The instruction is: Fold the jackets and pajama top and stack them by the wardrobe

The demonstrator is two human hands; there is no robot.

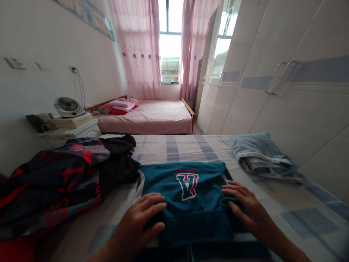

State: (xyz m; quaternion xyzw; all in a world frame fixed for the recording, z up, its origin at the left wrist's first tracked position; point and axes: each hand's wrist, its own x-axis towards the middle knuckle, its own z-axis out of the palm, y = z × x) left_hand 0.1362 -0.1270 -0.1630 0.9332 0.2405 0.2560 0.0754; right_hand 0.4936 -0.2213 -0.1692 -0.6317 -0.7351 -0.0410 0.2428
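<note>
A teal sweatshirt (196,214) with a large letter graphic lies partly folded on the checked bed sheet in front of me. My left hand (144,218) rests at its left edge, fingers apart and the fingertips touching the cloth. On the opposite edge my right hand (244,202) lies with its fingers spread over the fabric, close to some creases. Neither hand grips the garment. Darker cloth of the same garment, or a piece under it, shows at the bottom of the view; which of these I cannot tell.
A crumpled black, grey and red garment (68,178) lies to the left. Folded blue jeans (259,156) sit at the right. Beyond stand a second bed (163,116), a small fan (69,106) on a cabinet, and white wardrobes (286,120) along the right.
</note>
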